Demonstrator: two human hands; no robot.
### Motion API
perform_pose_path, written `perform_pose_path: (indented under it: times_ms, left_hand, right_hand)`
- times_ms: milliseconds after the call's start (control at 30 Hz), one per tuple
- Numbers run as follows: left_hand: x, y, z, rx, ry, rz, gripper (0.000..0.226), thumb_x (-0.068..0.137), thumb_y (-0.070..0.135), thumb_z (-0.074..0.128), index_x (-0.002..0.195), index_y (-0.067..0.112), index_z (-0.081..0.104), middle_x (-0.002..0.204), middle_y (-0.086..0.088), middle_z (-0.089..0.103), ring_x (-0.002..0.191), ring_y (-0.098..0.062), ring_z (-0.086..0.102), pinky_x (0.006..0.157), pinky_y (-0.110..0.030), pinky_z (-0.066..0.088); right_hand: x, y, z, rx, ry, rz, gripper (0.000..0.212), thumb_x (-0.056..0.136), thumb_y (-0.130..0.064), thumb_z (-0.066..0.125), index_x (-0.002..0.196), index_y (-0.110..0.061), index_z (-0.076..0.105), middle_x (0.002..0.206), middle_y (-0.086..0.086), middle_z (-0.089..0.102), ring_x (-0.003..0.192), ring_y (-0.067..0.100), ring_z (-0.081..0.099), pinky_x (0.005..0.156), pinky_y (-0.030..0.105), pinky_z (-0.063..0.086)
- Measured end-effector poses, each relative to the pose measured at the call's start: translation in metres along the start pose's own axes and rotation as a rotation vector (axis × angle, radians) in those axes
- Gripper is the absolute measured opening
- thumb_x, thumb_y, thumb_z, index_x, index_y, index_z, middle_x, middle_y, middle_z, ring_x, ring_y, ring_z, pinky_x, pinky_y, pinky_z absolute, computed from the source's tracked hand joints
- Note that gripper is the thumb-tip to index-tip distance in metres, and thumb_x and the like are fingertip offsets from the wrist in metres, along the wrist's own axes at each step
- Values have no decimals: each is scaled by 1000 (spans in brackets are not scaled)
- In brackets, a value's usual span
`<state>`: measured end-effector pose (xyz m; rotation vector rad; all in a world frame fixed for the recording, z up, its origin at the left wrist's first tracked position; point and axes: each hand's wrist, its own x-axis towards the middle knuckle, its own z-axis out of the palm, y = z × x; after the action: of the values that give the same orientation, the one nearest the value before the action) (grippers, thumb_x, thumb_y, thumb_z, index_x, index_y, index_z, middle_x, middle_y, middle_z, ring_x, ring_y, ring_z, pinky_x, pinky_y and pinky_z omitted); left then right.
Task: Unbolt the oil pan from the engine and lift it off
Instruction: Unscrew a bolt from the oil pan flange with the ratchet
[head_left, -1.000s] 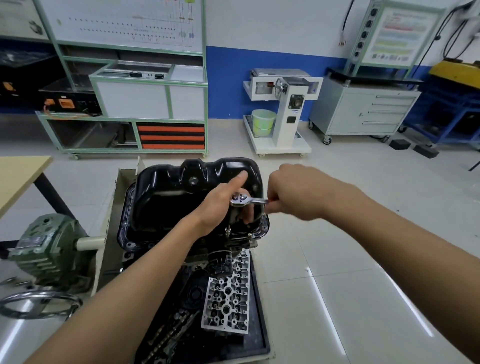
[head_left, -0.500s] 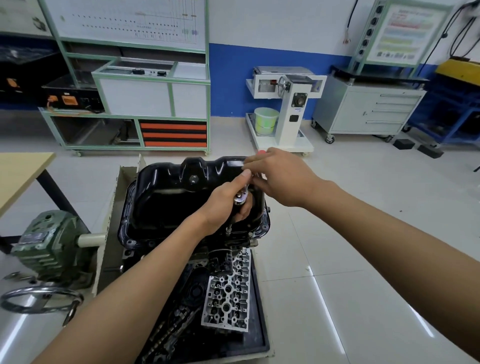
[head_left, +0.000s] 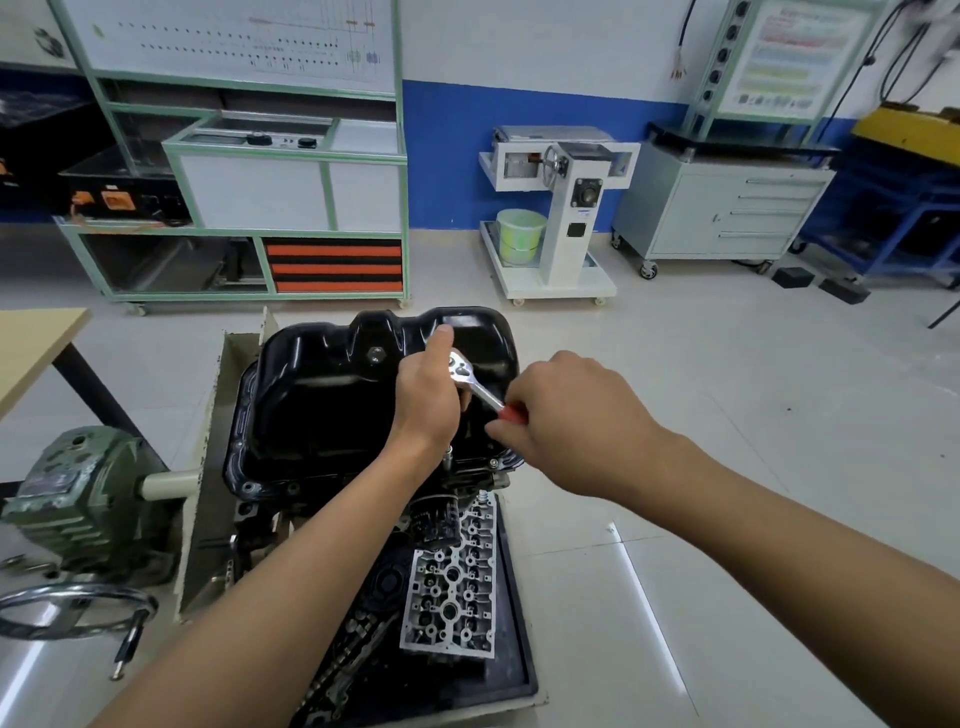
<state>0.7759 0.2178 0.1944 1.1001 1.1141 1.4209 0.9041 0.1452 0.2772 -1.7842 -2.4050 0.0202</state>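
Looking at oil pan (head_left: 332, 405) seated belly-up on the engine (head_left: 470, 480), dead ahead, flange down, not lifted. Working its near-right flange corner. Holding the top of the extension (head_left: 448, 456) in left grip (head_left: 426, 400), fingers wrapped just under the ratchet (head_left: 467, 376) head, thumb up against the pan wall, steadying the stack. Clenching right grip (head_left: 576, 421) on the red handle (head_left: 511, 414).

Noting the axes: extension near vertical, dropping from behind left grip to the flange. Ratchet lying head far-left to handle near-right, i.e. pointing off the pan toward right grip. So give the swing to right grip, out over the floor (head_left: 675, 364) on that side. Expect the other end of the arc to be blocked by the pan wall.

Can't see socket on bolt head, hidden under left wrist. Can't tell how many other flange bolts remain. Judging this as mid-unbolting, lift-off not close. Expect short strokes. Keep extension plumb or risk slipping off the bolt.
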Motion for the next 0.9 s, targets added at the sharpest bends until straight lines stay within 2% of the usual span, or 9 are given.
perform_pose_path:
  times_ms: [100,200,300,400,467,500,600,733,900]
  left_hand:
    - [0,0,2,-18,12,14,54,99,43,43,65,2,52,61,-15,42,57,-25,37,59,-36,32]
    - [3,0,-4,-9,-72,59,54,102,36,43,58,4,49,56,-14,44,54,-25,41,59,-34,36]
    - [10,4,-18,91,-288,121,60,94,41,46,56,-5,53,53,-18,49,55,-24,47,65,-35,40]
    - [14,8,-26,173,-570,47,59,92,50,51,52,8,60,54,-18,56,57,-29,51,62,-33,42]
    - [14,11,-26,187,-694,0,58,88,56,52,54,11,61,55,-16,58,56,-29,53,60,-30,43]
    - [14,12,-25,181,-727,-23,59,86,58,52,55,9,62,55,-17,58,56,-29,53,60,-31,43]
    - [19,16,-18,190,-772,-63,61,84,59,52,54,6,63,53,-17,57,53,-31,52,57,-34,41]
    - [21,16,-17,149,-823,-164,69,92,54,37,48,7,61,47,-13,54,49,-27,49,58,-37,36]
    - [13,10,-15,151,-675,-139,78,99,63,30,43,10,45,43,-6,41,46,-23,38,56,-31,37]
  right_hand:
    - [-4,-14,2,8,8,-5,46,90,-44,61,60,-25,32,63,-3,36,55,14,35,48,28,21]
    - [2,-8,-2,11,-9,22,36,90,-44,63,66,-23,45,66,-3,41,58,15,39,49,28,24]
    - [14,3,-9,-116,-4,7,17,92,-39,64,85,-25,59,69,-3,34,65,23,42,53,31,24]
    - [34,14,-12,-257,39,-10,10,93,-25,62,85,-23,56,68,-2,29,70,28,40,57,31,27]
    - [49,21,-14,-274,56,-31,7,92,-18,61,87,-23,63,71,2,45,70,29,44,57,31,30]
    - [56,25,-14,-245,50,-50,10,91,-17,61,93,-23,69,81,5,57,73,30,48,59,31,35]
    - [76,27,-11,-170,18,-169,25,85,-14,57,102,-23,73,106,5,70,96,31,62,71,38,50]
    - [89,21,-8,-122,15,-350,42,74,-4,59,111,-18,75,131,-6,67,114,28,62,83,43,54]
    - [86,32,2,-29,108,-351,26,91,-12,58,110,-15,74,119,-6,72,101,28,61,81,44,51]
